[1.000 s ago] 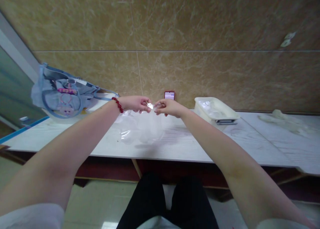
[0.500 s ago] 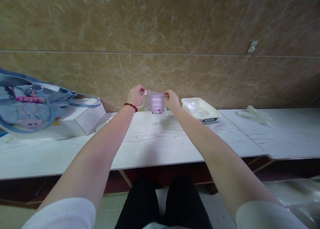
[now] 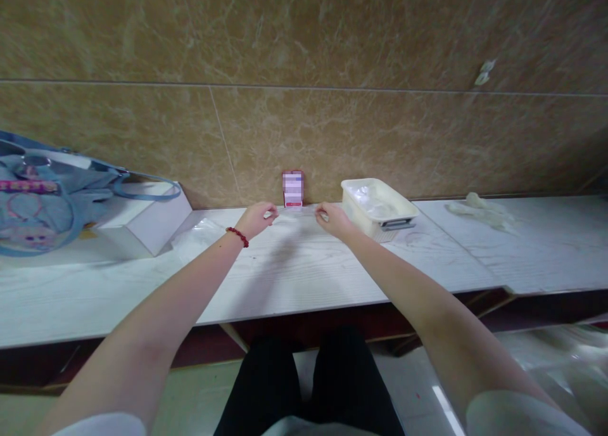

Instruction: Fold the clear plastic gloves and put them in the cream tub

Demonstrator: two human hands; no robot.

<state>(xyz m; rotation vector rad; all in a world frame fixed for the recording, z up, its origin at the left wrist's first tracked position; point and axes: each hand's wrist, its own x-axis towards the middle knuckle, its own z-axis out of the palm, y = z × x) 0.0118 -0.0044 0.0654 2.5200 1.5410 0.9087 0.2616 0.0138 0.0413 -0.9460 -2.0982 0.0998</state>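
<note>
My left hand (image 3: 259, 219), with a red bead bracelet at its wrist, is closed in a pinch over the white tabletop. Opposite it, my right hand (image 3: 332, 220) pinches in the same way. Between the two pinches a clear plastic bag (image 3: 297, 212) shows only faintly, seen almost edge-on and level. Just behind it a phone (image 3: 293, 189) with a lit screen leans upright against the wall. To the right of my right hand stands a cream plastic basket (image 3: 360, 211) with clear plastic bags (image 3: 373, 198) in it.
The white table (image 3: 294, 284) runs along a brown marbled wall (image 3: 304, 132). At left are a white box (image 3: 147, 217), a light blue bag (image 3: 38, 201) and loose clear plastic (image 3: 199, 236). A crumpled whitish glove-like item (image 3: 482, 211) lies at right.
Both hands have come down and toward me, and the clear plastic bag has tipped from upright in front of the phone to nearly flat. The phone screen is now uncovered.
</note>
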